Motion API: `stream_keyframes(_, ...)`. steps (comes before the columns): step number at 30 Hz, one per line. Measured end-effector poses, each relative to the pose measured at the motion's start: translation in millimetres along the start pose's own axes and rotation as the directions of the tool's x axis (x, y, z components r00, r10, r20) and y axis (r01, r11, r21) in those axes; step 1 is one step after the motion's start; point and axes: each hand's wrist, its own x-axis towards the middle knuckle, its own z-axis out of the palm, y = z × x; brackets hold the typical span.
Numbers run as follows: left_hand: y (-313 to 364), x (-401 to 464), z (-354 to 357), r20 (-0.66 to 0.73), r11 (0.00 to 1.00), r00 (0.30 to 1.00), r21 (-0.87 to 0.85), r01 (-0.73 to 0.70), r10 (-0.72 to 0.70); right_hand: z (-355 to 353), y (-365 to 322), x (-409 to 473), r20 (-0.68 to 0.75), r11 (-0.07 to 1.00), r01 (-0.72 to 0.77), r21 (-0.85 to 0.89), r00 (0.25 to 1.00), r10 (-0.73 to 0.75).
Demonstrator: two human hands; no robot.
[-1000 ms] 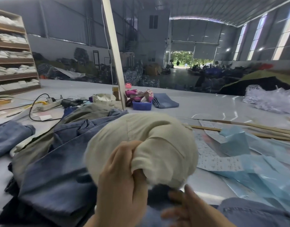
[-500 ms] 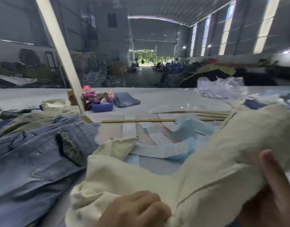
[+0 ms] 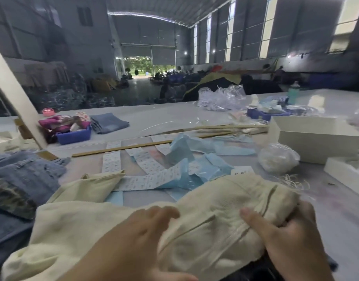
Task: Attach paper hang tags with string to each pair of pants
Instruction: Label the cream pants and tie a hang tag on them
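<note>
The cream pants lie across the counter; left hand rests flat, right hand seems to pinch the waistband.

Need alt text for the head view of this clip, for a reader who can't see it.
Two bare hands handle cream pants on a cluttered worktable: the left hand lies flat on the fabric, and the right hand grips the bunched end. Blue denim pants are piled at the left, with label strips and light blue paper beyond.
</note>
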Motion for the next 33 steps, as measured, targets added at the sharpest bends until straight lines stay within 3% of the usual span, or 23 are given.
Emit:
stream_keyframes(1,7,5,9,-0.068,0.999,0.997,0.034,-0.023,0.026,0,1,0,0.016,1.0,-0.014,0.016,1.0,0.014)
stream_keyframes(4,29,17,30,-0.04,0.976,0.995,0.201,-0.086,0.096,-1,7,-1,0.116,0.981,-0.089,0.173,0.991,0.07)
stream_keyframes(7,5,12,21,-0.019,0.997,0.999,0.065,-0.05,0.051,-2,8,0,0.186,0.928,-0.128,0.35,0.98,0.066)
stream_keyframes(9,3,8,15,0.018,0.997,1.0,0.082,0.0,-0.001,4,9,2,0.231,0.835,-0.169,0.523,0.972,0.051)
stream_keyframes(12,20,-7,16,-0.221,0.986,0.974,0.146,0.082,-0.049,17,1,1,0.265,0.623,-0.25,0.741,0.962,0.071)
stream_keyframes(16,28,-24,-11,-0.543,0.989,0.839,0.095,0.117,-0.047,29,-19,-7,0.337,0.461,-0.324,0.826,0.94,0.057)
stream_keyframes(18,18,-32,-27,-0.653,0.991,0.755,0.045,0.124,-0.065,34,-30,-11,0.413,0.437,-0.36,0.824,0.91,-0.029)
stream_keyframes(21,6,-44,-45,-0.671,0.972,0.705,-0.188,0.14,-0.231,45,-45,-18,0.484,0.455,-0.386,0.802,0.867,-0.117)
stream_keyframes(24,-6,-57,-53,-0.813,0.969,0.529,-0.178,0.171,-0.243,59,-51,-23,0.505,0.568,-0.37,0.736,0.858,-0.095)
stream_keyframes(26,-7,-62,-50,-0.852,0.965,0.464,-0.163,0.206,-0.243,68,-50,-27,0.581,0.653,-0.43,0.624,0.814,-0.019)
stream_keyframes(28,-6,-65,-44,-0.864,0.957,0.436,-0.157,0.244,-0.253,80,-50,-36,0.712,0.689,-0.562,0.457,0.696,0.096)
stream_keyframes(30,-6,-69,-43,-0.851,0.944,0.431,-0.198,0.264,-0.299,94,-49,-48,0.8,0.654,-0.675,0.342,0.574,0.174)
stream_keyframes(33,-2,-68,-40,-0.785,0.933,0.507,-0.279,0.225,-0.357,108,-64,-64,0.874,0.581,-0.766,0.275,0.451,0.181)
